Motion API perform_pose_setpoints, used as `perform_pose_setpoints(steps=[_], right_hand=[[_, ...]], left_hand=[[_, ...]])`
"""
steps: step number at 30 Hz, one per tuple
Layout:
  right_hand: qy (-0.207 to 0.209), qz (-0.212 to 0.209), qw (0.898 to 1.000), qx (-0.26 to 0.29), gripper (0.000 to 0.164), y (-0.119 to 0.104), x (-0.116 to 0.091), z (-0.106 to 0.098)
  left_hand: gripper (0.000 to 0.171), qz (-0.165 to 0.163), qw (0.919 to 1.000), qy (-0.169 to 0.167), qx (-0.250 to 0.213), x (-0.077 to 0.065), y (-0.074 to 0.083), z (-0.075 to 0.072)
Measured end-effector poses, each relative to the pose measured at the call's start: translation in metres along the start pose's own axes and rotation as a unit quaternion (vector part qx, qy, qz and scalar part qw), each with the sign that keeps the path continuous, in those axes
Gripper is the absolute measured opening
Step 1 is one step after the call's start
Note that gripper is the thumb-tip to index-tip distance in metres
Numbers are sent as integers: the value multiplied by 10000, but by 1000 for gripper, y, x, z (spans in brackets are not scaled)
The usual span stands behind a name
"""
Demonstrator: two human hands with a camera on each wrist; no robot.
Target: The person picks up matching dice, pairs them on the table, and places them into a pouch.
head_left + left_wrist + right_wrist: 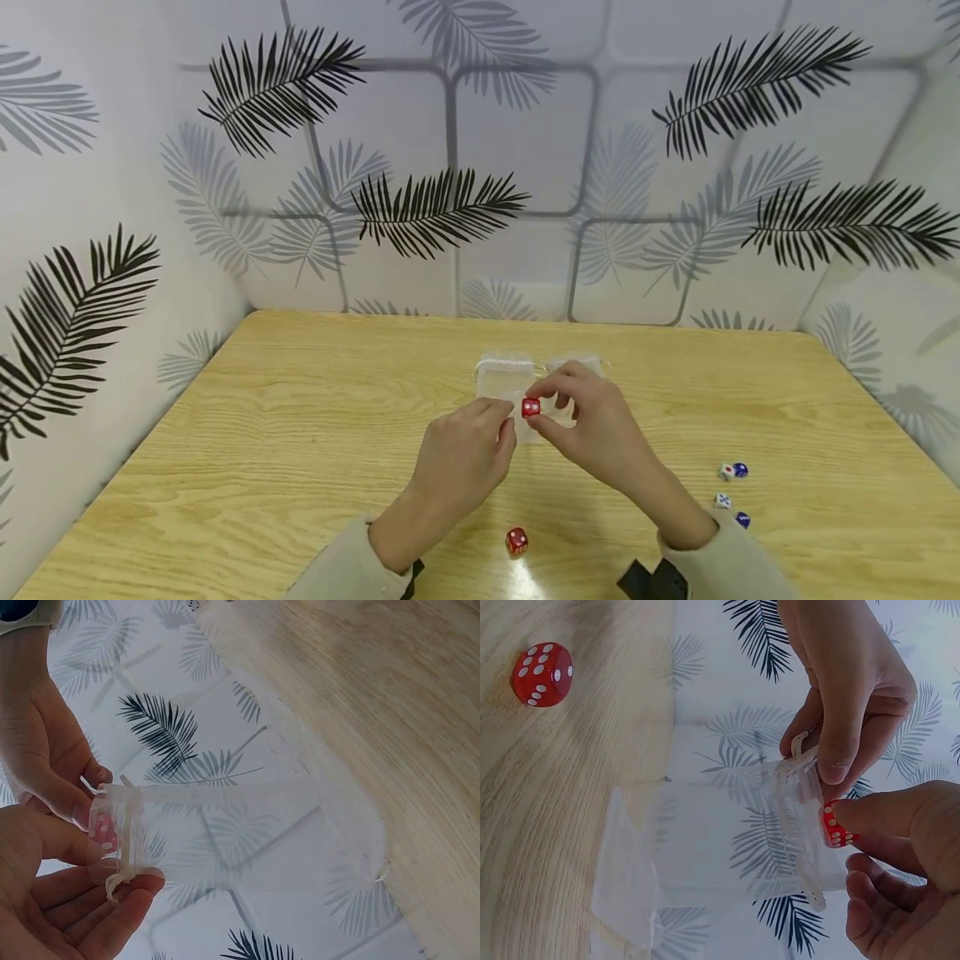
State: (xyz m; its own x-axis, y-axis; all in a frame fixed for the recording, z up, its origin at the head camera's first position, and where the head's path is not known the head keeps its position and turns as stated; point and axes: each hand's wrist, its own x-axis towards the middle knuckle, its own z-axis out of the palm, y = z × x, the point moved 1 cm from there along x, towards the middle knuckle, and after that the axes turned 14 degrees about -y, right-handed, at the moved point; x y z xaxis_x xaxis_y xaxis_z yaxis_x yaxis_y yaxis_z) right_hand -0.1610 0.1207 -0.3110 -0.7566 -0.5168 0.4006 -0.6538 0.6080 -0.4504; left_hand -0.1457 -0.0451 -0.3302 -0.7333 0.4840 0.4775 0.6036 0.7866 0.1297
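My left hand (461,450) pinches a sheer white drawstring pouch (225,832) by its mouth, the pouch body hanging away from the fingers. In my right hand (592,421), thumb and fingertips pinch a red die (836,825) with white pips. The die is right at the pouch's mouth; in the left wrist view it shows pink through the mesh near the opening. Another larger red die (517,542) sits on the table in front of me, between the forearms.
Further sheer pouches (506,367) lie flat on the wooden table (322,400) beyond the hands. Right of my right forearm sit small dice: two white (722,501) and two blue (742,520). Leaf-patterned cloth (517,142) stands behind and at the sides.
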Motion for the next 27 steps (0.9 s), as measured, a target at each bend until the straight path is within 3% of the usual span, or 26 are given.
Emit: perform_pose_setpoints(steps=[6, 11, 18, 27], right_hand=[[156, 174, 9992, -336, 20, 0, -4, 6], [271, 269, 9990, -253, 21, 2, -9, 9], [7, 323, 9994, 105, 22, 3, -14, 11], [-209, 446, 9987, 164, 28, 4, -14, 9]], left_hand=[[12, -4, 9999, 106, -111, 0, 0, 0], [13, -14, 9997, 170, -183, 0, 0, 1], [14, -23, 9995, 134, -268, 0, 0, 2], [20, -141, 9995, 9, -291, 0, 1, 3]])
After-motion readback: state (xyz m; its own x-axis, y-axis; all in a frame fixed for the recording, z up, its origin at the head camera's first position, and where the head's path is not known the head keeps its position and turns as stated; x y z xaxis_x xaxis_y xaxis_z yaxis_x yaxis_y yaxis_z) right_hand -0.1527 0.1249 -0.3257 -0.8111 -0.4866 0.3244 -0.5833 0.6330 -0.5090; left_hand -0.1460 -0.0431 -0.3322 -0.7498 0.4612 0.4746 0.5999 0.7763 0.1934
